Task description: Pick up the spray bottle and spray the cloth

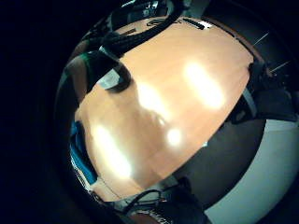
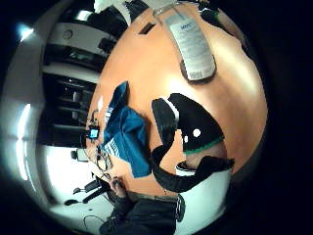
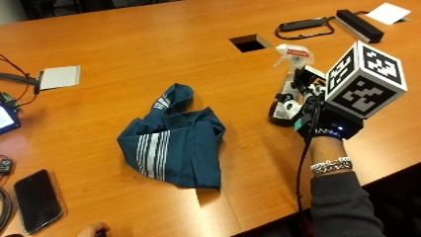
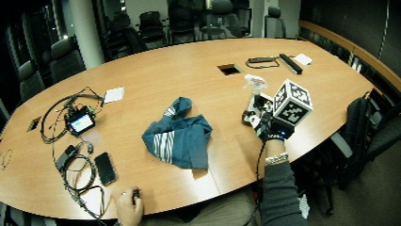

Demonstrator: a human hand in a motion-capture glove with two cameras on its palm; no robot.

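Observation:
A clear spray bottle (image 3: 287, 86) with a white trigger head stands upright on the wooden table (image 3: 164, 54), right of centre. My gloved right hand (image 3: 315, 121) is right beside its lower body on the near side, fingers half curled towards it. In the thumb side palm view the bottle (image 2: 193, 46) stands just beyond my fingertips (image 2: 164, 115), with a strip of table between them. A crumpled blue cloth (image 3: 174, 143) with white stripes lies to the left of the bottle; it also appears as the cloth (image 2: 124, 132) in that palm view.
A square cable hole (image 3: 248, 43) opens behind the bottle. A black bar (image 3: 358, 24) and a black cable lie at the far right. A phone (image 3: 38, 200), a small screen device (image 4: 80, 122) and cables sit at the left. A bare hand (image 4: 128, 202) rests at the near edge.

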